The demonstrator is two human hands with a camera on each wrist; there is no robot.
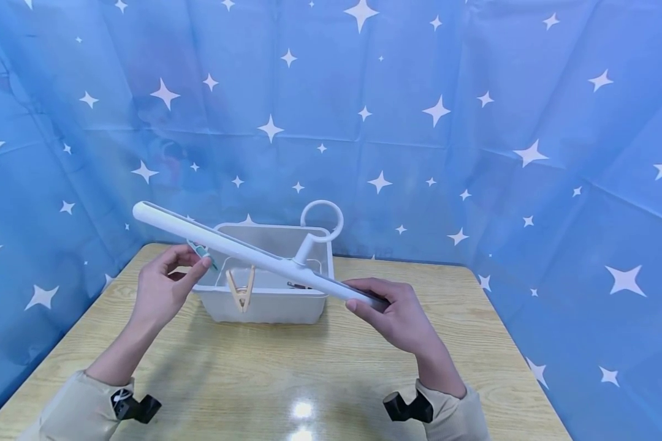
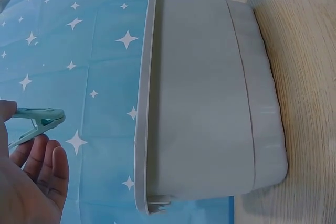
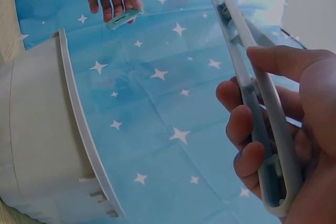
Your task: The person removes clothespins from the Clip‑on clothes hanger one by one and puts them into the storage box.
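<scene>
By the bin [image 1: 287, 309], pinching a mint clip [image 2: 42, 113] in left hand [image 1: 162, 285], gripping a hanger [image 1: 226, 245] in right hand [image 1: 397, 313]. Can peek into bin from head view only.

Pale beige sleeves [image 1: 77, 409], a small black device [image 1: 148, 408] at each wrist

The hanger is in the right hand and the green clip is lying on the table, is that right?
Not quite: the left hand pinches the green clip, as the left wrist view shows. The hanger is in the right hand, as you said.
</scene>
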